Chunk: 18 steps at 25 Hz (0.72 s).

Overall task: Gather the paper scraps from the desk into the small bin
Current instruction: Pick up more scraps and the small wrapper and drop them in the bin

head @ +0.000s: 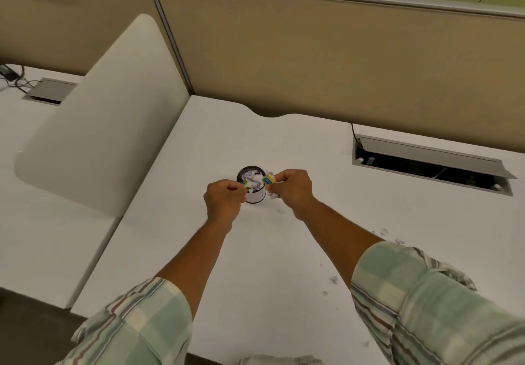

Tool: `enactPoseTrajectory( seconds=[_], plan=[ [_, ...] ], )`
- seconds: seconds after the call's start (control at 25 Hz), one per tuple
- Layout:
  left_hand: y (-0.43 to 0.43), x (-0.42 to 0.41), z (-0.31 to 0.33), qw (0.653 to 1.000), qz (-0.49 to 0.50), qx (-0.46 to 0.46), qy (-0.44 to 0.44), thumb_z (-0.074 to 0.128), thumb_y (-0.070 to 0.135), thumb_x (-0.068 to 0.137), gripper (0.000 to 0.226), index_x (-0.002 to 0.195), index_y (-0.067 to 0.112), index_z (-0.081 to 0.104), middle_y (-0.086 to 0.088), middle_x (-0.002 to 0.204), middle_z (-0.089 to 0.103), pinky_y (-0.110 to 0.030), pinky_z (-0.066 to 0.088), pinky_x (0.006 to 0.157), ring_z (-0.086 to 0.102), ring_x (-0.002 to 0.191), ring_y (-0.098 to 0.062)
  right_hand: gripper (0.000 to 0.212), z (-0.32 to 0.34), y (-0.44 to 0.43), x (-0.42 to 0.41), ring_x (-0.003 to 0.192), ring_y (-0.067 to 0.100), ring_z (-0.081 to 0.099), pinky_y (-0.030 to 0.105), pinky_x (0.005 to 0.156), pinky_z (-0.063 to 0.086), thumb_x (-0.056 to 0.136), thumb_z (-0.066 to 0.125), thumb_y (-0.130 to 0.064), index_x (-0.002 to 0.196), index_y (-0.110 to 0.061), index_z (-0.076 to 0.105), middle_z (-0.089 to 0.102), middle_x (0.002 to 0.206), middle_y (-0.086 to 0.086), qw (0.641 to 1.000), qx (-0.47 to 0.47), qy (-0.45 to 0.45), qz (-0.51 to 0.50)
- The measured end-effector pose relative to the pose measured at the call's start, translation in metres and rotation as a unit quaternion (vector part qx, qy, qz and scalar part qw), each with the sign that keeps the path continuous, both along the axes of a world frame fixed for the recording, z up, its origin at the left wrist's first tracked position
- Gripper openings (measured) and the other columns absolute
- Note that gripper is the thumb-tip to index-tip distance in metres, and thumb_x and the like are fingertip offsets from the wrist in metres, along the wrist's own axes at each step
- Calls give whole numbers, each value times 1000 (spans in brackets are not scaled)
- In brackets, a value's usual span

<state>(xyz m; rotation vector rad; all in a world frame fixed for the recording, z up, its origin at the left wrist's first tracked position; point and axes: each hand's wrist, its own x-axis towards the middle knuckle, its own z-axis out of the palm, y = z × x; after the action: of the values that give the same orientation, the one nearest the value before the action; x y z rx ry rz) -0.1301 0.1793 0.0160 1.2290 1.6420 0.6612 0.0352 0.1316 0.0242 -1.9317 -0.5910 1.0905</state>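
A small round bin (254,196) with a dark rim and white wall stands mid-desk, holding several white crumpled scraps. My left hand (224,198) pinches a yellow-and-blue paper piece at the bin's left rim. My right hand (292,187) pinches a similar yellow-and-blue piece (268,179) at the right rim and also holds white scraps (272,195) under its fingers. Small white paper scraps (384,231) lie on the white desk (284,251) to the right, with more bits (333,280) near my right forearm.
A beige partition wall (312,66) runs along the back. An open cable tray (431,165) is set into the desk at right. A white curved divider (108,114) separates the neighbouring desk at left, where cables (14,79) lie.
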Motion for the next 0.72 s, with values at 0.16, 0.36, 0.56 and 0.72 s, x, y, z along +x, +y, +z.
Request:
enactPoseTrajectory(
  seconds=[0.16, 0.36, 0.56, 0.72],
  plan=[
    [35, 3, -7, 1000, -13, 15, 16, 72, 10, 71, 10, 67, 18, 77, 1, 64, 74, -36, 65, 66, 75, 65, -21, 12, -4, 47, -13, 71, 18, 65, 33, 70, 59, 71, 86, -7, 77, -9, 75, 69, 76, 1, 988, -26, -134, 78],
    [51, 10, -23, 997, -60, 15, 38, 83, 6, 73, 16, 70, 21, 77, -1, 71, 75, -41, 65, 68, 75, 66, -22, 10, -17, 71, -23, 81, 23, 70, 36, 74, 62, 79, 81, -11, 85, -7, 75, 74, 88, 6, 952, -90, -217, 195],
    [58, 6, -37, 995, -81, 29, 59, 74, -1, 78, 12, 77, 10, 80, -7, 79, 76, -43, 65, 71, 75, 73, -27, 23, -18, 75, -22, 103, 25, 68, 38, 85, 59, 85, 69, -3, 106, -10, 76, 72, 115, 7, 925, -61, -271, 260],
    [61, 8, -32, 993, -89, 34, 65, 80, 3, 75, 10, 73, 12, 77, -2, 75, 75, -41, 65, 66, 74, 71, -21, 32, -17, 71, -15, 100, 24, 69, 38, 84, 60, 84, 60, 10, 102, -10, 77, 72, 113, 8, 939, -41, -261, 219]
  ],
)
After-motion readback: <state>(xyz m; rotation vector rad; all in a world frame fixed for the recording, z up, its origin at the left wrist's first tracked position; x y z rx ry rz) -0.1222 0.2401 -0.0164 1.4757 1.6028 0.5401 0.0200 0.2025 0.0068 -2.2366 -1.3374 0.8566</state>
